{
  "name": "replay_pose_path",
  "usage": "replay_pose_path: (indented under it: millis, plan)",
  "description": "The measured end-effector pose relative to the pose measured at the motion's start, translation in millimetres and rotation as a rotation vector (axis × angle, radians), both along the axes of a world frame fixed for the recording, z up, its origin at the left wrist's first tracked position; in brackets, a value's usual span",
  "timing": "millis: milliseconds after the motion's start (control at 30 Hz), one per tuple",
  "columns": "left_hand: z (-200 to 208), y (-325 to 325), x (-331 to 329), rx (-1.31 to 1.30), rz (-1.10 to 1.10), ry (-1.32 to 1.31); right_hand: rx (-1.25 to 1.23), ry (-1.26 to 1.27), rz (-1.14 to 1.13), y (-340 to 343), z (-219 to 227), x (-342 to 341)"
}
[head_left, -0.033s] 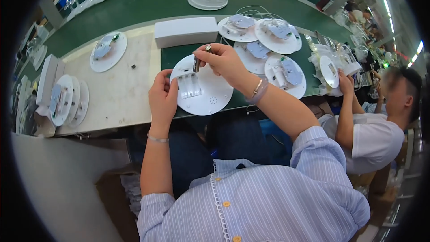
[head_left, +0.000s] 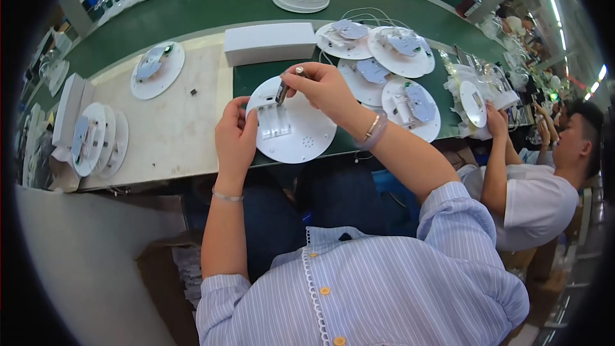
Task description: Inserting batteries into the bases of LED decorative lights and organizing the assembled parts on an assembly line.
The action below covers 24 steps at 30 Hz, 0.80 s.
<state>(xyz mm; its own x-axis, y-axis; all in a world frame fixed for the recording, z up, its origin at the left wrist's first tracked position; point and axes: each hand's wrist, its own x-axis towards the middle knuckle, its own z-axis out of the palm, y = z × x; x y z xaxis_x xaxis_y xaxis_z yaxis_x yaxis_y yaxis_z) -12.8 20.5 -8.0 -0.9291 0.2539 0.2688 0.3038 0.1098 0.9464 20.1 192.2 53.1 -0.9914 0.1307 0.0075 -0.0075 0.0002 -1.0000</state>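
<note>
A white round disc with a clear battery compartment and a patch of small holes lies at the table's front edge. My left hand is closed on its left rim, with the thumb at the edge. Above the compartment, my right hand pinches a dark cylindrical battery, tilted, its lower end close to the compartment's top edge. The silvery end of what looks like a second battery pokes up between the fingers. I cannot tell whether the lower battery touches the disc.
A long white box stands behind the disc. Several finished-looking discs with grey plates overlap at the right. Another disc lies left, near a leaning stack. A co-worker sits at the right, holding a small white disc.
The battery in my right hand has tilted slightly, its lower end still by the compartment. My left hand stays on the disc's rim. The whole view has shifted a little.
</note>
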Motion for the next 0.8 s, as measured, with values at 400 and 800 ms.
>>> replay_pose_path:
  millis: [400, 800]
  plan:
    - [-2, -4, -1, -0.040, -0.034, -0.040, 1.074, 0.373, 0.154, -12, -13, 52]
    - [-3, -3, -2, -0.086, -0.038, -0.068, 0.877, 0.220, 0.157, -12, -7, 47]
